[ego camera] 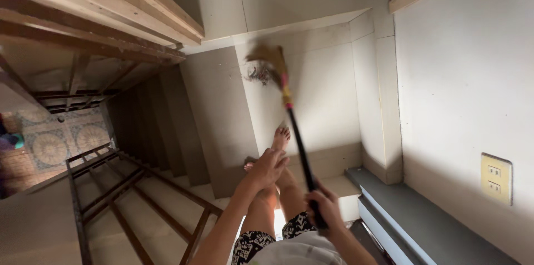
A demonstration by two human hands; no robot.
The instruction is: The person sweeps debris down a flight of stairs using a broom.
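Sweeping on a stair landing, seen from my head camera. I hold a broom (289,103) in my right hand (325,205), the fingers wrapped fully around the lower end of its dark handle, near my waist. My left hand (267,167) hangs free in front of my knees, fingers loosely curled and part open, holding nothing.

The step in hand, as I judge it, is the gathering stroke: the broom head reaches across the pale landing floor (328,98) and sits against a small pile of debris (258,74), dark and reddish scraps lying near the far wall. The next move, I judge, calls for a short, low pull that keeps the bristles on the floor, so that the scraps travel together rather than scatter toward the descending steps (161,126) just beside the pile.

The broom itself: a long, thin black shaft, a band of pink and yellow binding where shaft meets head, and a tan, straw-like head, blurred in this view. My bare feet (281,137) stand on the landing, well short of the pile. A wall socket (496,178) sits on the white wall at my right.
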